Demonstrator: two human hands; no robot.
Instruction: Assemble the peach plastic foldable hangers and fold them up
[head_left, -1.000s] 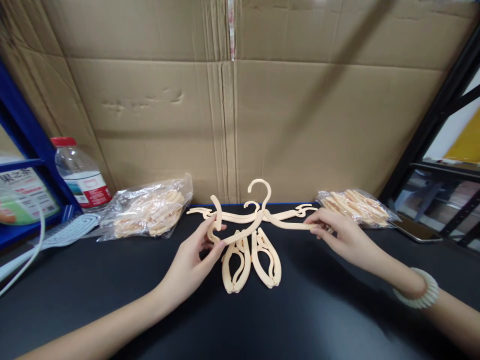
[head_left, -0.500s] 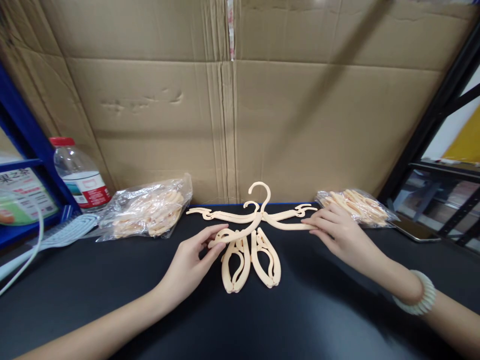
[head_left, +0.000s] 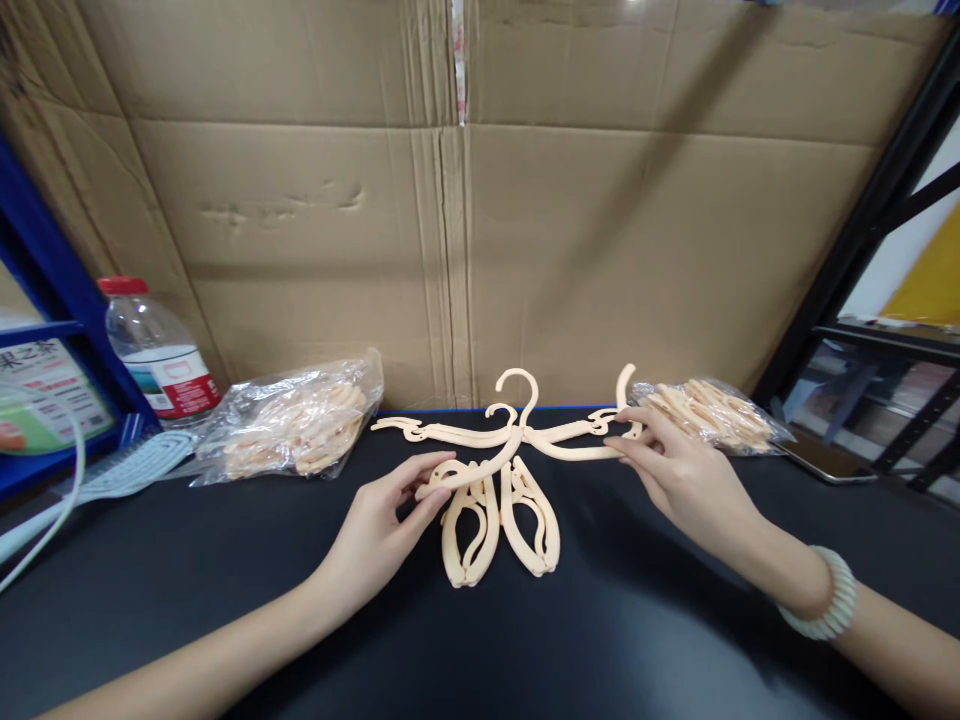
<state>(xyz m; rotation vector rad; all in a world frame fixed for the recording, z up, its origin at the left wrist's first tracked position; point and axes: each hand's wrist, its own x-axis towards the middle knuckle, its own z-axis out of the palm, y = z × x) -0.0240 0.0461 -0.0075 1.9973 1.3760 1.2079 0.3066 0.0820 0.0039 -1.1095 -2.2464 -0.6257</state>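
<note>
A cream plastic folding clothes hanger (head_left: 491, 462) is held up between my hands, its hook at the top. My left hand (head_left: 386, 510) pinches its left arm end between thumb and fingers. At the other end, my right hand (head_left: 682, 470) grips the right arm, and a short curved end piece (head_left: 625, 385) stands up beside the fingertips. Just behind lies a second unfolded cream hanger (head_left: 457, 436), partly covered by the held one. In front, two folded cream hangers (head_left: 470, 530) (head_left: 534, 530) rest side by side on the black table (head_left: 600, 650).
Clear plastic bags of cream hangers lie at left (head_left: 292, 420) and right (head_left: 709, 410). Further left are a red-capped bottle (head_left: 161, 350) and a pale blue hairbrush (head_left: 139, 465). A phone (head_left: 832, 463) lies at right. A cardboard wall (head_left: 600, 220) stands behind.
The curved end piece at the hanger's right side has swung up into view beside my right fingers. My left hand has kept its hold, almost still.
</note>
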